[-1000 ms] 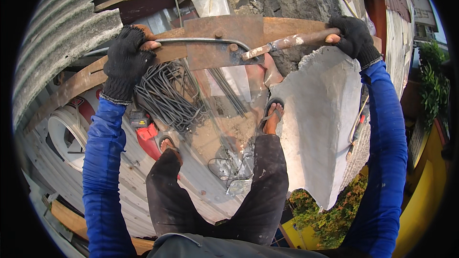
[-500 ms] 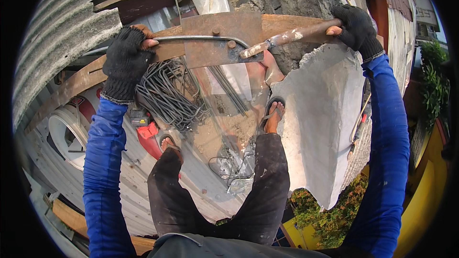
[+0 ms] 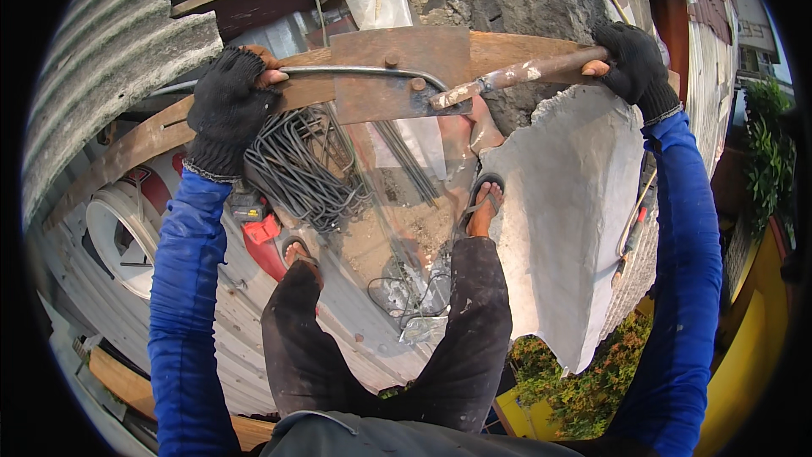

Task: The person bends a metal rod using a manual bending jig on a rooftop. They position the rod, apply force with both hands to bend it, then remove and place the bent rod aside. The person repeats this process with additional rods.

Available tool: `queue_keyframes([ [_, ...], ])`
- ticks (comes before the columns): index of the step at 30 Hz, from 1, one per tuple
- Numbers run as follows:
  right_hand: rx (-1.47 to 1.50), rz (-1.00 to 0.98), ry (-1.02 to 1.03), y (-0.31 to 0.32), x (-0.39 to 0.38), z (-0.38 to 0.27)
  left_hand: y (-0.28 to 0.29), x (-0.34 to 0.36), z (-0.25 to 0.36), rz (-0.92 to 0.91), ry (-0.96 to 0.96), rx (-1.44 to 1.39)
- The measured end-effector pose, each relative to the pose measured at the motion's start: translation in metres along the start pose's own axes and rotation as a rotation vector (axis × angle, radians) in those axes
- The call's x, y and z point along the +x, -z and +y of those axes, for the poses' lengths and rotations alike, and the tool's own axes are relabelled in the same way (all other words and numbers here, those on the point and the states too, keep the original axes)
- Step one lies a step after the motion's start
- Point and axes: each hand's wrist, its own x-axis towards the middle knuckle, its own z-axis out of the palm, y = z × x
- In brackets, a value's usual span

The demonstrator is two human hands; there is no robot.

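Note:
A plank [image 3: 499,44] runs across in front of me, with a rusty steel plate [image 3: 364,46] on it that carries two round pegs. Along the plate lies a thin metal rod [image 3: 338,71], its right end curving down past the pegs. My left hand [image 3: 228,101], in a black glove with bare fingertips, is closed on the rod left of the plate. My right hand [image 3: 630,63], gloved the same way, grips the far end of a rusty, paint-spotted pipe handle [image 3: 533,69]. The handle's other end meets the rod's bent end at the plate's lower right corner.
Below the plank lie a pile of bent metal rods [image 3: 300,173] and several straight rods [image 3: 406,161]. A red and black power tool [image 3: 262,228] and a white bucket [image 3: 118,224] are at left. A broken grey slab [image 3: 575,203] stands at right, beside my sandalled foot [image 3: 484,203].
Both hands, the plate and the handle appear slightly farther right and lower in the picture. The grips and the rod's bend look the same.

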Motion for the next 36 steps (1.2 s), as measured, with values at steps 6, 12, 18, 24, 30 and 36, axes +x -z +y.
queue_keyframes([
  [6,-0.001,-0.1,-0.049,0.005,-0.003,-0.007,-0.002,0.002,-0.002,0.055,-0.06,-0.035],
  [12,0.004,-0.101,-0.057,0.001,-0.003,-0.008,0.002,-0.002,0.001,0.04,-0.017,-0.015],
  [18,0.034,-0.06,-0.057,-0.005,-0.006,-0.007,0.002,-0.011,0.01,0.019,-0.208,0.18],
  [24,0.027,-0.076,-0.052,-0.004,-0.007,-0.009,0.002,-0.013,0.002,-0.101,-0.174,0.397],
  [30,0.056,-0.064,-0.079,-0.005,-0.01,-0.013,0.002,-0.008,-0.005,-0.183,-0.151,0.431],
  [36,0.037,-0.087,-0.096,-0.007,-0.012,-0.016,0.002,-0.007,-0.004,-0.201,-0.144,0.456],
])
